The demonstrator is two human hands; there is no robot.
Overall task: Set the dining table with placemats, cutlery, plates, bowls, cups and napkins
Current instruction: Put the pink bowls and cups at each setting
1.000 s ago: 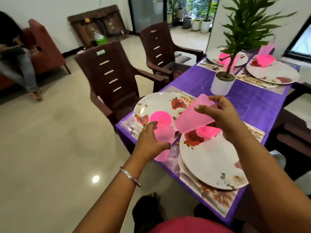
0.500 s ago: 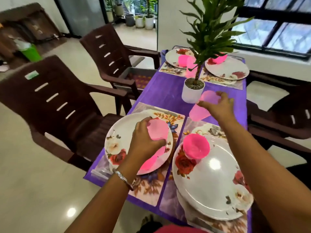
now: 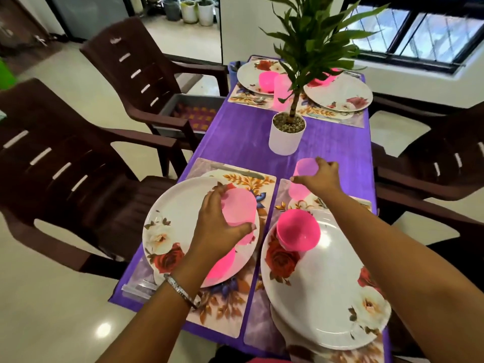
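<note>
Holding upright pink cup (image 3: 302,179) | right hand (image 3: 320,176) | top grip

Head view, close above table (image 3: 243,142); faces forward, downward.

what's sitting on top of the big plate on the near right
A bright pink bowl sits near the far left rim of the plate. The right arm covers part of the plate's right side.

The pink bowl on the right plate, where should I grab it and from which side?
Take the bowl by its rim, fingers coming straight down from above: it stands upright and open on the plate, its top clear. The right arm passes just beside it, so the left side is freer.
</note>
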